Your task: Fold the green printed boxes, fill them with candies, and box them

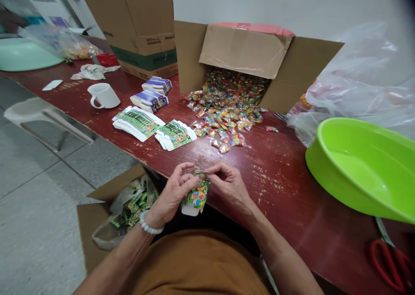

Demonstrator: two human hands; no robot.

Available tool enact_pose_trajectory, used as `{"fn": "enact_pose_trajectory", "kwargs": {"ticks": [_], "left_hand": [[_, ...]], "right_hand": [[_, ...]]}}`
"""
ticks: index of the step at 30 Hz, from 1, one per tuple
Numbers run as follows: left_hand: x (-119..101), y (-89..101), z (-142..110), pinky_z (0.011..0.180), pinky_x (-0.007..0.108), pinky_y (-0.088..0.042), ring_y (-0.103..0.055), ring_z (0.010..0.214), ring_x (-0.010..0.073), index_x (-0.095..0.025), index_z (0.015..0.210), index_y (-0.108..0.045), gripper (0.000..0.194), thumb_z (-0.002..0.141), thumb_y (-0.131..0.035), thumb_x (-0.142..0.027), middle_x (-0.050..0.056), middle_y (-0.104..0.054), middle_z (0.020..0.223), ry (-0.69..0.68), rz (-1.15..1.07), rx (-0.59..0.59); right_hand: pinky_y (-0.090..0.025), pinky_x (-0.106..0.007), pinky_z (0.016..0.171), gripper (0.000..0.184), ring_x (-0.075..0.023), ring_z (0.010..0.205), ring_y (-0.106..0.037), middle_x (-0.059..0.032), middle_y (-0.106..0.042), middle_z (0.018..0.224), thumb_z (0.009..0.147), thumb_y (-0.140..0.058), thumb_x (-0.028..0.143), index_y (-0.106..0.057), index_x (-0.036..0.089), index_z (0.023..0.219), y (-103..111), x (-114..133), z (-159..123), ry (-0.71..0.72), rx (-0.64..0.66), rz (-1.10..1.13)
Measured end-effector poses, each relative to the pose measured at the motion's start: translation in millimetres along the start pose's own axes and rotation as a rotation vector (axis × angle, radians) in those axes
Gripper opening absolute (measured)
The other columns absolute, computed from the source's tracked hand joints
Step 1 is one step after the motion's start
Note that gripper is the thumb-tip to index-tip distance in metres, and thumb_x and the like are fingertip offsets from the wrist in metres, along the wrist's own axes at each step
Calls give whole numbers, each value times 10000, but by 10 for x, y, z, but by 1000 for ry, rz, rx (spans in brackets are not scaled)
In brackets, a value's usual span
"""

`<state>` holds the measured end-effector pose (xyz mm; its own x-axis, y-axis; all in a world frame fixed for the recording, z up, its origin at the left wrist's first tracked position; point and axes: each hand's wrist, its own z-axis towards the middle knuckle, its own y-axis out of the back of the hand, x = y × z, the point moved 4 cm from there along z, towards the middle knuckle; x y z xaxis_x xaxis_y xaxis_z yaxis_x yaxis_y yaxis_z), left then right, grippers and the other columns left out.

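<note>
A small green printed candy box is between my hands at the table's near edge, its white flap showing at the lower end. My left hand, with a pale bead bracelet on the wrist, grips the box along its side. The thumb and fingers of my right hand pinch the flap at the box's upper end. Just beyond lie two stacks of flat green boxes, a larger stack and a smaller stack. Wrapped candies spill over the table behind them.
An open carton lies tipped at the back, beside another carton. A lime green basin and red-handled scissors are on the right. A white mug and purple boxes stand left. Below sits a carton of filled green boxes.
</note>
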<state>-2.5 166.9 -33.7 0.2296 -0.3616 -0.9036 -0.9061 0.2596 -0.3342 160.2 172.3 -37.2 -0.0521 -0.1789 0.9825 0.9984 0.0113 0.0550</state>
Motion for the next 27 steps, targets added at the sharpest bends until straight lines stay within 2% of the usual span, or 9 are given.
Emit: {"fn": "enact_pose_trajectory", "kwargs": {"ticks": [2, 4, 7, 11, 17, 20, 23, 25, 27], "left_hand": [[69, -51, -15, 558, 258, -542, -672, 625, 161, -210, 1159, -515, 473, 838, -672, -520, 27, -674, 835, 128, -42, 81], [121, -81, -18, 458, 259, -518, -655, 517, 163, -193, 1151, -548, 475, 877, -581, -579, 54, -691, 829, 178, -47, 117], [167, -84, 12, 380, 227, -467, -608, 420, 141, -177, 1181, -569, 510, 900, -520, -600, 50, -696, 761, 167, -44, 68], [193, -89, 58, 371, 212, -451, -593, 406, 132, -143, 1192, -602, 608, 917, -423, -656, 66, -698, 735, 164, 4, 36], [169, -42, 71, 423, 199, -462, -582, 446, 112, -122, 1175, -646, 605, 924, -445, -634, 62, -689, 717, 48, 121, 43], [179, -31, 75, 417, 200, -458, -578, 454, 113, -131, 1253, -606, 597, 919, -482, -610, 59, -687, 737, 31, 119, 32], [212, -31, 79, 386, 212, -447, -573, 433, 116, -147, 1295, -565, 608, 905, -508, -610, 63, -690, 792, 55, 71, -10], [241, -33, 65, 365, 223, -436, -565, 409, 115, -184, 1308, -537, 591, 906, -500, -616, 65, -693, 861, 82, 27, -19], [270, -41, 27, 379, 238, -450, -581, 421, 125, -236, 1317, -492, 536, 915, -506, -590, 53, -691, 909, 114, -17, 10]], "right_hand": [[-485, -281, 675, 129, -161, 747, -603, -26, -644, 800, 862, -663, 325, -712, 206, 847, -4, 22, -27, 47, -12, -49], [-496, -279, 665, 169, -161, 744, -619, -33, -651, 821, 874, -659, 362, -713, 202, 873, -36, 32, -42, 42, 56, -81], [-501, -261, 592, 244, -139, 612, -630, -18, -662, 735, 874, -660, 424, -675, 183, 836, -81, 4, -33, -99, 134, 3], [-469, -235, 447, 295, -127, 442, -603, -8, -688, 660, 767, -767, 427, -623, 174, 813, -144, -53, 15, -321, 150, 276], [-477, -251, 413, 306, -140, 424, -598, -15, -692, 655, 714, -810, 403, -618, 169, 761, -152, -68, 31, -393, 67, 396], [-488, -253, 455, 273, -116, 475, -598, -38, -725, 838, 761, -770, 397, -606, 179, 743, -157, -11, -15, -308, 99, 343], [-516, -270, 575, 198, -112, 592, -612, -57, -707, 1002, 857, -667, 353, -618, 189, 758, -178, 108, -71, -95, 159, 143], [-524, -307, 721, 116, -152, 757, -635, -65, -689, 994, 875, -628, 289, -650, 194, 812, -181, 173, -82, 82, 161, -92], [-499, -329, 816, 95, -181, 859, -627, -60, -679, 911, 875, -613, 252, -665, 191, 825, -172, 155, -33, 180, 208, -281]]}}
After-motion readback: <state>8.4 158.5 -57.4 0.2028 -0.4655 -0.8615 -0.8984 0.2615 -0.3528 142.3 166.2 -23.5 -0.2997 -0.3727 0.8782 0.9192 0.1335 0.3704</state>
